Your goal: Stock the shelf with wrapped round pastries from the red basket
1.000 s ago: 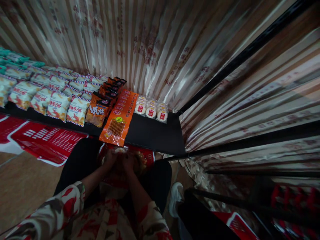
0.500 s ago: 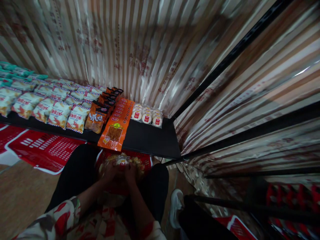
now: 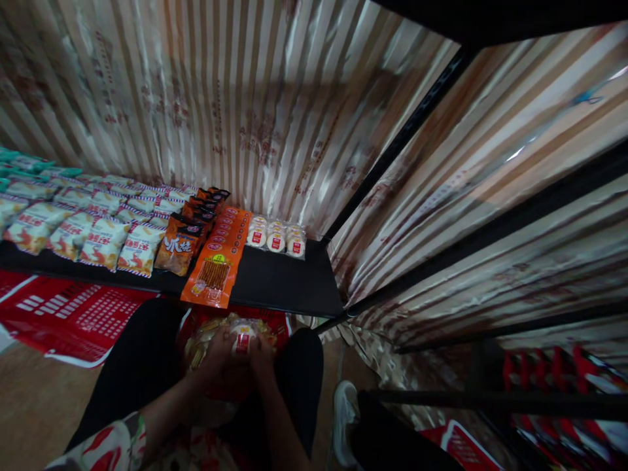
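While a striped curtain (image 3: 235,98) fills the back and right side, the black shelf (image 3: 289,281) runs across in front of it, its near edge just beyond the person's knees. Above the lap, a red container (image 3: 286,322), bag or box, sits between the knees with loose clear packs in it. On the shelf, pale pillow packets (image 3: 140,248) stand in rows to the left, then darker orange-and-black bags (image 3: 177,245), then one long orange packet (image 3: 213,258) whose lower end reaches the front edge. Beside it lies a short set of round white packs (image 3: 275,241), with bare shelf in front and to the right. The left hand (image 3: 219,350) and right hand (image 3: 262,353) are close together, clamped on either side of a clear wrapped pack (image 3: 243,337) with a red-and-white label, low over the container. The step in hand, as I judge it, is handling this one pack. Moving it from here would call for a lift clear of the shelf's front edge; the most open room is over the bare stretch, bounded on the right by a slanting black post (image 3: 392,147). Finger detail is too dark to tell.
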Available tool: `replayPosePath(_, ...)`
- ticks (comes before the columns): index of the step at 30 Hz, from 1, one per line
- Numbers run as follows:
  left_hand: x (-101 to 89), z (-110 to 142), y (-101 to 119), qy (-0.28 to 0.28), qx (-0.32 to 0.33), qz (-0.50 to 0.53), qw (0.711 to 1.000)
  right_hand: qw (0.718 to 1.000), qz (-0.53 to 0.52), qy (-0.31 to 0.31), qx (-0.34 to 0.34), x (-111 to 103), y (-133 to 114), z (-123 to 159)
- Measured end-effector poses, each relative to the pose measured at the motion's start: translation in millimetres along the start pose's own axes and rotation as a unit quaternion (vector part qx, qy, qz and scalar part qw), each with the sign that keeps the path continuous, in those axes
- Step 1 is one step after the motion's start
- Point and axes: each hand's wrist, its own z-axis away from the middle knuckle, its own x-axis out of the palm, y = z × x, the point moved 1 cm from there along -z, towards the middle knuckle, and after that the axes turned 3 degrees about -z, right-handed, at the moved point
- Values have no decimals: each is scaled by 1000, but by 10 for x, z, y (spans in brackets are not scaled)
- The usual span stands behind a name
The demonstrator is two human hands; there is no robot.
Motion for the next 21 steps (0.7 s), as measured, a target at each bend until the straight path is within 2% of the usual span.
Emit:
replayPosePath(4, 60, 31, 118, -8, 1, 52, 999, 999, -37, 14, -26, -72, -36, 17)
replayPosePath(11, 148, 110, 374, -56, 31, 144, 987, 995, -69, 42, -57, -232, -152, -25)
replayPosePath(21, 163, 119, 605, -55, 53, 129, 989, 991, -120, 8, -56, -355, -490, -82)
